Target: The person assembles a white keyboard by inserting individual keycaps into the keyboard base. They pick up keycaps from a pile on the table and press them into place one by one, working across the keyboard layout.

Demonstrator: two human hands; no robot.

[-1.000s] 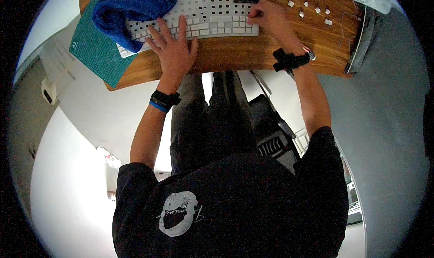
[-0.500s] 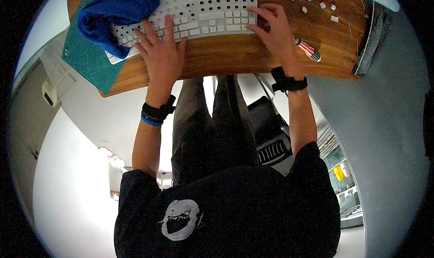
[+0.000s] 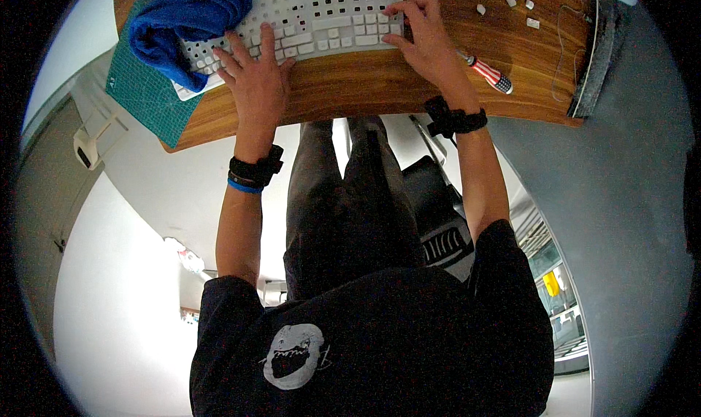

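Observation:
A white keyboard (image 3: 321, 48) lies on the wooden desk, with keycaps on its lower rows and number pad. Many upper key positions are bare, showing dark switches. Fingers spread, my left hand (image 3: 255, 88) rests over the keyboard's lower left keys. At the number pad's right edge is my right hand (image 3: 427, 44), its thumb and index fingertip apart on the outer keys; no loose item shows between them. A blue cloth (image 3: 186, 23) covers the keyboard's left end. To the right of my right hand lies a screwdriver (image 3: 491, 75) with a red, white and blue handle.
Several loose white keycaps (image 3: 511, 1) are scattered at the desk's far right. A green cutting mat (image 3: 150, 106) lies under the cloth on the left. A thin cable (image 3: 561, 59) runs near the desk's right edge. Below the desk stands a black chair (image 3: 431, 190).
The whole view has shifted slightly, so the desk items sit a little further left and higher. Both hands keep nearly the same pose on the keyboard.

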